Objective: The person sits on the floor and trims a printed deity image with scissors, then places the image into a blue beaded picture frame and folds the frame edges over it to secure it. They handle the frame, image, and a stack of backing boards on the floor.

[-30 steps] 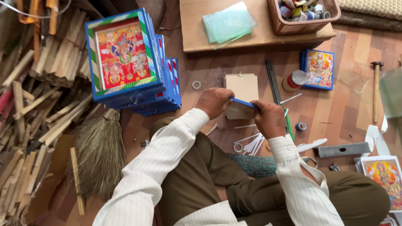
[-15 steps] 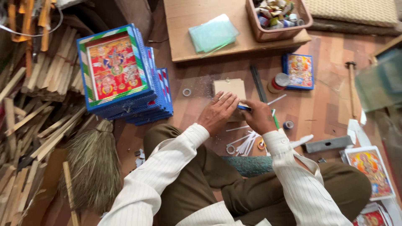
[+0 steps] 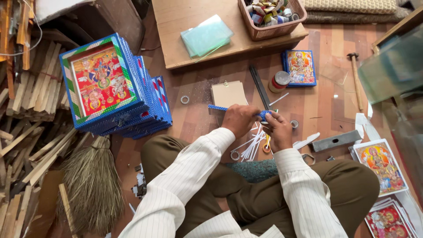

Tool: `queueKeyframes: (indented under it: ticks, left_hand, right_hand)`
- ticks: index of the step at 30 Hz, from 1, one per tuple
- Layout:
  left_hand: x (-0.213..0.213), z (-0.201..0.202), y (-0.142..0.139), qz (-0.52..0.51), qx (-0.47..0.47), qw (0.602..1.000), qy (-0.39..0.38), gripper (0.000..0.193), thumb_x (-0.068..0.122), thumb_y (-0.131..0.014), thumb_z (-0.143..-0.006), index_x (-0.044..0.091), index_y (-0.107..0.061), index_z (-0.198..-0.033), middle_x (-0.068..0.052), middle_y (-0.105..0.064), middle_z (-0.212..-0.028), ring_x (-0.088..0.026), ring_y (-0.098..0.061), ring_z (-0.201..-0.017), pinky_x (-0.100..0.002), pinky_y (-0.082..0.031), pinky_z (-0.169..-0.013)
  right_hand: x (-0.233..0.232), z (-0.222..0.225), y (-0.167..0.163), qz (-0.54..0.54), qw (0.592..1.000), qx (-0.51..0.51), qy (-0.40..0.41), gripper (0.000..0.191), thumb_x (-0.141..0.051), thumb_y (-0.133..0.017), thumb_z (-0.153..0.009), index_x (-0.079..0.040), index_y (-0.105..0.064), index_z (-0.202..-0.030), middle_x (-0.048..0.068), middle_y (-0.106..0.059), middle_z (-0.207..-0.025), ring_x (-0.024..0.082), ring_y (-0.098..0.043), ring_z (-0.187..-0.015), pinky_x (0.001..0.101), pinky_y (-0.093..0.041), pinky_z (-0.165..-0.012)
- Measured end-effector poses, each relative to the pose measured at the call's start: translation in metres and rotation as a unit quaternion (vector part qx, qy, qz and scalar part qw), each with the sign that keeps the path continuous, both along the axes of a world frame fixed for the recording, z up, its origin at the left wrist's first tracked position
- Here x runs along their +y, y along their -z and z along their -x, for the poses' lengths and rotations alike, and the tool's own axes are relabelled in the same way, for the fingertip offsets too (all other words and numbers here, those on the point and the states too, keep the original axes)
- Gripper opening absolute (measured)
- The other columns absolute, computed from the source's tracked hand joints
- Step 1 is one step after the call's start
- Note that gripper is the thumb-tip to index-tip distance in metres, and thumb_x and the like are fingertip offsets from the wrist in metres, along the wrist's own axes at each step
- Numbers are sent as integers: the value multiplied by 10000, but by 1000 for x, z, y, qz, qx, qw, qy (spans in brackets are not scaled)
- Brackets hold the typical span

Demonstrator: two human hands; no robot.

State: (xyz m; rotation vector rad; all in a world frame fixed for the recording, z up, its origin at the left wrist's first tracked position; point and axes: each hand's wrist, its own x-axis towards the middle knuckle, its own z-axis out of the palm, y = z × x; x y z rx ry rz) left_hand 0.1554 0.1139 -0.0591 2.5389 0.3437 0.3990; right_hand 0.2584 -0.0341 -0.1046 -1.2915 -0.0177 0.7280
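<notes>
I sit cross-legged on a wooden floor in a white striped shirt. My left hand [image 3: 240, 120] and my right hand [image 3: 276, 128] both grip a blue patterned frame [image 3: 217, 107] held flat just above the floor, its left corner sticking out past my left hand. A tan backing board [image 3: 228, 93] lies directly beyond the frame. Loose white strips [image 3: 252, 149] lie under my hands.
A tall stack of blue picture frames [image 3: 114, 88] stands at left, with wood slats [image 3: 31, 101] and a broom [image 3: 90, 185] beside it. Ahead is a low table [image 3: 176, 26] with glass sheets [image 3: 206, 37] and a basket [image 3: 271, 28]. A small framed picture [image 3: 299, 67], tape roll [image 3: 280, 80], hammer [image 3: 354, 79], metal block [image 3: 337, 140] and prints [image 3: 381, 165] lie right.
Both hands have come nearer to me with the blue frame, off the tan board, and my left hand now closes on it instead of lying flat. The view has shifted.
</notes>
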Motion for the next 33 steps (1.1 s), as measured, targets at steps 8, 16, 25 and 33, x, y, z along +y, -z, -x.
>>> queueKeyframes:
  ticks: [8,16,25,33]
  left_hand:
    - [-1,-3,-4,-66,-29,997,7,136,328,-739,-871,238,-774,-966,16,-755,-846,-200,-705,-823,-406,-508,-747]
    - [-5,-9,6,-90,10,996,-5,107,330,-719,-890,240,-758,-935,-14,-745,-801,-219,-728,-810,-408,-524,-746]
    - [64,39,12,-109,-59,992,-5,118,189,-781,-800,223,-777,-913,-45,-756,-837,-272,-732,-802,-426,-562,-769]
    - [91,75,7,183,-85,970,-136,174,104,-741,-870,81,-778,-1039,-129,-771,-927,-261,-769,-859,-359,-598,-775]
  right_hand:
    - [5,12,2,12,998,-44,45,392,-236,-678,-980,-9,-636,-1297,43,-709,-1038,113,-670,-861,243,-550,-698]
    - [10,15,3,26,996,-69,40,636,-284,-761,-928,-8,-490,-1432,94,-684,-1106,130,-652,-898,246,-500,-681]
    - [7,18,-4,138,945,-287,76,721,-237,-824,-893,20,-469,-1466,188,-583,-1355,228,-612,-1124,342,-540,-945]
    - [15,11,-48,183,790,-584,-39,287,-134,-722,-968,-71,-728,-1247,184,-708,-1202,319,-656,-1158,457,-505,-1013]
